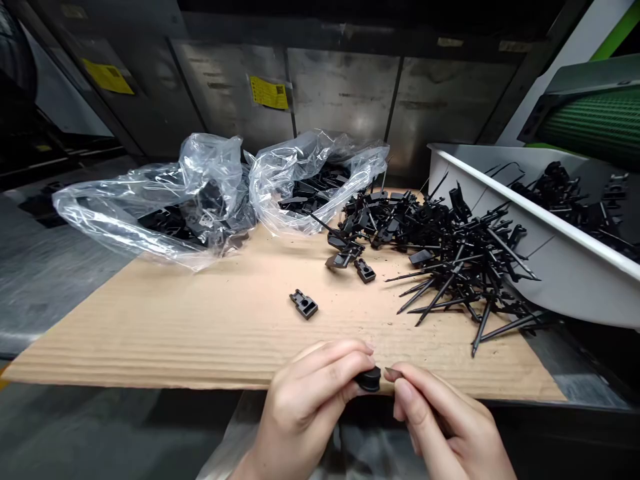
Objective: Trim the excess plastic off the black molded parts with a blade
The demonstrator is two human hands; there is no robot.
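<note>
Metal panels point(345, 93): I see them across the back, with yellow labels point(269, 93) stuck on.
Table point(35, 293): grey, running under everything in front of the panels.
Cardboard sheet point(200, 327): brown, flat on the table; the things lie on it, and the hands are at its near edge.
White bin point(550, 233): at the far right, with more black parts inside.
Black pile point(440, 233): a tangle of parts and long thin sticks, just left of the bin; I judge much is left to handle here.
Clear bags point(215, 167): two, open, side by side at the back left, both holding black pieces; whether these count as done, I can't tell.
Left hand point(313, 383): fingers closed, pinching a rounded black piece point(369, 379) between thumb and fingertips, low and near the middle.
Right hand point(443, 420): thumb and forefinger pinching a thin dark sliver point(394, 373), its tip just beside the black piece, seemingly apart; it may be a blade, but it is too small to be sure. I'd judge this piece unfinished.
Loose part point(304, 304): small, black, alone on the cardboard beyond the left hand.
</note>
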